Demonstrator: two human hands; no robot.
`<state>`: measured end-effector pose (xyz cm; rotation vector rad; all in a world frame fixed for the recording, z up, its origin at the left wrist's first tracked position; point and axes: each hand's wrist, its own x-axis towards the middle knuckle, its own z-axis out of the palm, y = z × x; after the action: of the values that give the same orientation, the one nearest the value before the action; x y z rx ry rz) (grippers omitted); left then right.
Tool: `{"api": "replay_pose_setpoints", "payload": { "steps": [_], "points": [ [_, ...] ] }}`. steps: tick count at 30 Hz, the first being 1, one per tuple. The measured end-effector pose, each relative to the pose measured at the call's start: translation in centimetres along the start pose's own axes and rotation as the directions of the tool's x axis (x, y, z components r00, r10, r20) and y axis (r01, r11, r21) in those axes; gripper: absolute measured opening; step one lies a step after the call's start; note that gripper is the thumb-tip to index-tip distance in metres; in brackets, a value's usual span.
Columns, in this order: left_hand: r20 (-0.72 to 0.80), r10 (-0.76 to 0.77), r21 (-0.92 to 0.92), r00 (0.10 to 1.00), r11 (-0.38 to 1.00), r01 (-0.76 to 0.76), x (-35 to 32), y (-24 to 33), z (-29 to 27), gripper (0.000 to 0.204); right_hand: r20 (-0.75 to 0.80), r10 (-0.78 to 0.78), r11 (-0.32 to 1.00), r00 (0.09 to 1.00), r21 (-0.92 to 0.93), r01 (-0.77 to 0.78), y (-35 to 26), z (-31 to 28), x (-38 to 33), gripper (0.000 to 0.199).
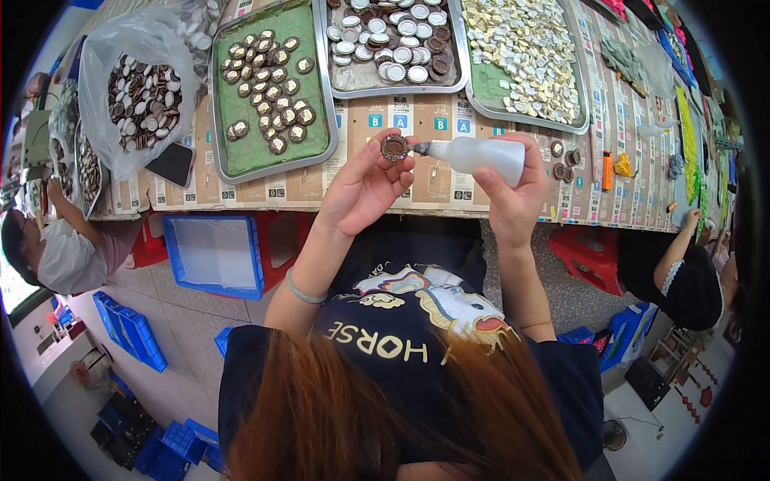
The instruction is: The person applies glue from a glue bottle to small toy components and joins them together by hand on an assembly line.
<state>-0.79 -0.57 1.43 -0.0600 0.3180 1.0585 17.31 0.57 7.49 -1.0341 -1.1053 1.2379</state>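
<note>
Between the fingertips of my left hand (361, 186) is a round brown bottle-cap-shaped piece (395, 149) with a beaded, glittery rim, its hollow side showing. My right hand (517, 196) grips a white squeeze bottle (488, 157), tipped sideways. Its dark nozzle (422, 148) points left and reaches the cap's right edge; whether it touches I cannot tell. Beyond my hands, a green-lined metal tray (321, 154) bears brown caps with pale gold pieces in them. A second tray (399, 91) carries loose silver and brown caps. Small gold and white pieces fill much of a third tray (529, 122).
Left of the trays lie a clear plastic bag (95, 96) of caps and a dark phone (171, 164). A few loose caps (559, 171), an orange lighter (607, 171) and a yellow item (625, 165) are to the right. Other people sit at both ends, by red stools (589, 256).
</note>
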Motion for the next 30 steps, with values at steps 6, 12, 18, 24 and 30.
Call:
{"api": "replay_pose_setpoints", "payload": {
  "steps": [6, 12, 18, 24, 30],
  "points": [
    [-0.024, -0.017, -0.012, 1.000, 1.000, 0.017, 0.0, -0.3, 0.1, 0.030, 0.003, 0.036, 0.998, 0.999, -0.058, -0.036, 0.3, 0.0, 0.0, 0.031],
    [-0.005, -0.056, -0.030, 0.998, 0.998, 0.056, 0.2, -0.4, -0.3, 0.030, 0.002, 0.040, 0.997, 0.999, -0.071, -0.040, 0.4, -0.1, 0.1, 0.030],
    [-0.005, -0.061, -0.021, 0.998, 0.998, 0.061, 0.4, -0.5, -0.3, 0.029, -0.020, 0.012, 0.992, 1.000, -0.125, -0.014, 0.2, -0.1, 0.1, 0.030],
    [0.002, -0.057, -0.014, 0.998, 0.998, 0.057, 0.2, -0.4, -0.1, 0.028, -0.008, -0.027, 0.981, 1.000, -0.190, 0.025, 0.2, -0.3, 0.0, 0.031],
    [-0.203, -0.008, 0.112, 0.979, 0.993, 0.032, -0.2, 0.1, 0.6, 0.022, -0.017, 0.069, 0.997, 0.997, 0.021, -0.068, -0.1, -0.3, -0.1, 0.032]
  ]
}}
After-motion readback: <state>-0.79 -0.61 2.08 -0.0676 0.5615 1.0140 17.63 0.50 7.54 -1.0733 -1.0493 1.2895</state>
